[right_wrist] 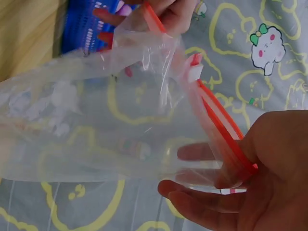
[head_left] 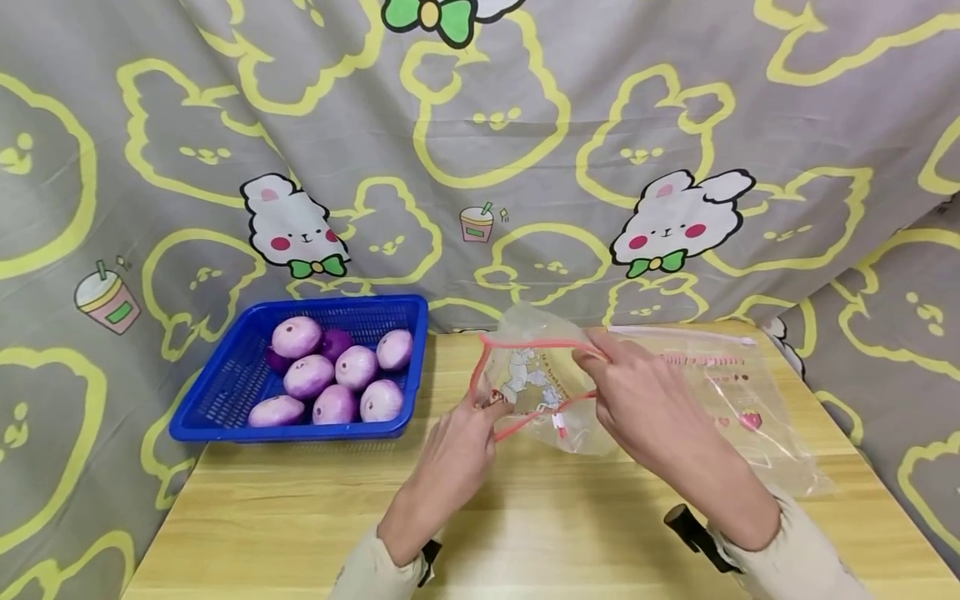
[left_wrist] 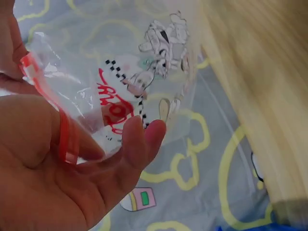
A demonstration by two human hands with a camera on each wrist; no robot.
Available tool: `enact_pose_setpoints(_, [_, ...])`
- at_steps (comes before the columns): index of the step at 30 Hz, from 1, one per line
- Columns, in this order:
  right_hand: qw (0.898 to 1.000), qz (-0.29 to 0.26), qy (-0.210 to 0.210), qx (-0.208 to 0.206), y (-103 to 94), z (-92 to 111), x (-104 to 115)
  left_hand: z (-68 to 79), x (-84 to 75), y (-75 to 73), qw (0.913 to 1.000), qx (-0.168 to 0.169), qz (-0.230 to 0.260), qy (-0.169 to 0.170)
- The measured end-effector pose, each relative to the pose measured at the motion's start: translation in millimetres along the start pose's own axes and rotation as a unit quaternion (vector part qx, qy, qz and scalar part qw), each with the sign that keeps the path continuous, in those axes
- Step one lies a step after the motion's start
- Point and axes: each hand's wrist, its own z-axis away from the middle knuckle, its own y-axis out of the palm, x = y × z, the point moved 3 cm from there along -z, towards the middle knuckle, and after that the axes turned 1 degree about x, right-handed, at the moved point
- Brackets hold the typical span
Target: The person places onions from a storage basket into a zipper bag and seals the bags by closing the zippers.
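Observation:
A clear slider zip bag point(head_left: 536, 379) with a red-edged mouth and cartoon prints stands over the table, its mouth spread apart between both hands. My left hand point(head_left: 453, 454) holds the near left part of the red edge. In the left wrist view its thumb and fingers are around the plastic there. My right hand point(head_left: 648, 400) grips the right end of the edge. The right wrist view shows some of its fingers point(right_wrist: 197, 151) behind the clear film and others outside it. A white slider point(right_wrist: 194, 72) sits on the red strip.
A blue plastic basket point(head_left: 405, 429) at the left back holds several purple onions point(head_left: 307, 377). To the right, a second clear zip bag point(head_left: 780, 392) with strawberry prints lies flat on the wooden table point(head_left: 300, 517). A patterned grey cloth point(head_left: 525, 275) hangs behind the table.

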Motion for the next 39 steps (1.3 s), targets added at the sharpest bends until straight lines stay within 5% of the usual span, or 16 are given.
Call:
enact_pose_setpoints(7, [0.999,-0.006,-0.001,-0.045,-2.6,0,-13,7.5,11.0,4.0,0.9985,0.055,0.002,-0.003])
enact_pose_setpoints(18, [0.999,-0.04,-0.006,0.035,4.0,-3,-4,7.7,15.8,12.9,0.9962,0.061,0.022,0.058])
enact_pose_setpoints(25, [0.996,-0.053,-0.019,0.073,17.2,-10,1,2.3,33.3,29.3,0.9938,0.097,0.028,0.048])
enact_pose_setpoints(34, [0.996,-0.075,-0.055,0.017,46.8,-25,-6,-1.3,40.1,26.8,0.9976,0.011,0.062,0.028])
enact_pose_setpoints(39, [0.991,-0.112,-0.04,0.058,60.7,-30,-14,9.1,23.2,19.8,0.9973,0.006,0.053,0.05])
